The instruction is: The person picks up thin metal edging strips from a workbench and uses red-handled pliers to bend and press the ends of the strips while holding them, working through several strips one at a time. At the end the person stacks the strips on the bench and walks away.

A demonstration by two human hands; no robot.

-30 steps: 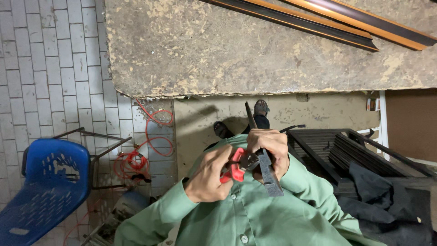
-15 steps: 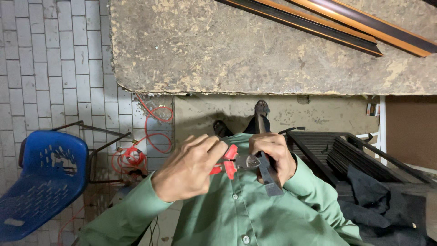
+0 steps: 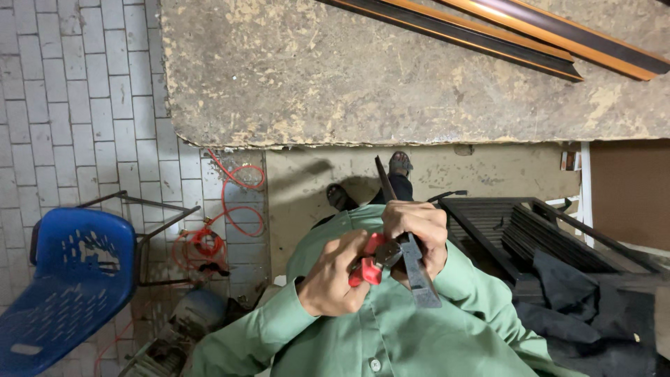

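**Pliers on a dark metal strip, held at the chest**

Slab (image 3: 391, 77) of rough, mottled board fills the upper part of the view, its ragged lower edge running across the middle. Dark and orange profile strips (image 3: 502, 31) lie slanted on its far right corner. Pale tiled floor (image 3: 77, 105) covers the left side. A blue plastic chair (image 3: 59, 279) with a dark metal frame stands at the lower left. At the right a dark metal rack (image 3: 516, 223) holds stacked black strips, with dark cloth (image 3: 586, 307) bunched just below it. An orange hose (image 3: 223, 216) loops over the tiles between the chair and the person, beside a grey machine (image 3: 174, 328) near the bottom edge.

The person wears a green shirt (image 3: 391, 328), seen from above. Two sandalled feet (image 3: 399, 163) show on the concrete beyond the hands.

The right hand (image 3: 417, 234) is closed around a long dark metal strip (image 3: 408, 244), fingers wrapped over it. The strip slants from above the hand, where its thin end points toward the feet, down to a wider end over the shirt. The left hand (image 3: 333, 278) is clenched on the red handles of a pair of pliers (image 3: 373, 258). The pliers' dark head meets the strip just beside the right hand's fingers; whether it bites the metal cannot be told. Both hands sit close together in front of the chest.
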